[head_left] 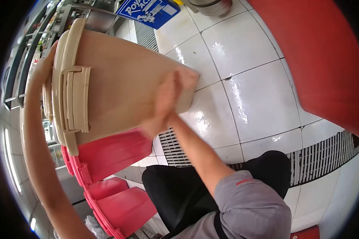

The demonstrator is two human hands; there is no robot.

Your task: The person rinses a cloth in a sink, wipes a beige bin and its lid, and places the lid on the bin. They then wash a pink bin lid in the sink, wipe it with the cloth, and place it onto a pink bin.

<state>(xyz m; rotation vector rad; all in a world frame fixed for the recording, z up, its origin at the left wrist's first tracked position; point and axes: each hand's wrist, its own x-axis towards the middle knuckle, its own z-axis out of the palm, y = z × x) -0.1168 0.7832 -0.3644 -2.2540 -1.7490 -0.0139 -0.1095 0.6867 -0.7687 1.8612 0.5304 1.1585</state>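
Note:
A large beige plastic bin [123,79] with a latch handle on its rim is held tipped on its side, rim toward the left. My left hand [43,69] grips the rim at the upper left. Blurred by motion, my right hand [167,101] lies against the bin's narrow bottom end and supports it. The inside of the bin is hidden.
Red bins [111,153] lie stacked on their sides under the beige one, with more red bins [127,207] lower down. The white tiled floor [259,99] has a drain grate [327,159]. A big red surface [327,59] fills the upper right. A metal rack [18,75] stands left.

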